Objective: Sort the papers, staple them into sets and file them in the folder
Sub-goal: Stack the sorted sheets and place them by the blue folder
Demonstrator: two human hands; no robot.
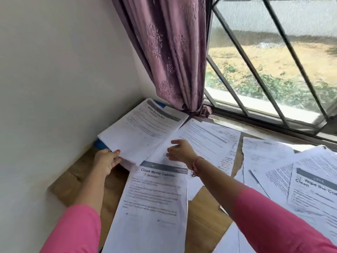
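A stack of printed papers (144, 128) headed "Wipe Drying Mat" lies on a blue folder (100, 144) in the table's far left corner. My left hand (107, 160) grips the near corner of that stack, thumb on top. My right hand (179, 151) hovers just right of the stack with its fingers relaxed and nothing in it. A sheet headed "Close Mirror Cabinet" (155, 199) lies in front of me. More printed sheets (209, 141) spread to the right, including one headed "Wipe the..." (313, 190). No stapler is visible.
The wooden table (204, 221) stands against a white wall (54, 88) on the left. A purple curtain (171, 52) hangs at the back corner. A barred window (273, 61) and its sill run along the far right.
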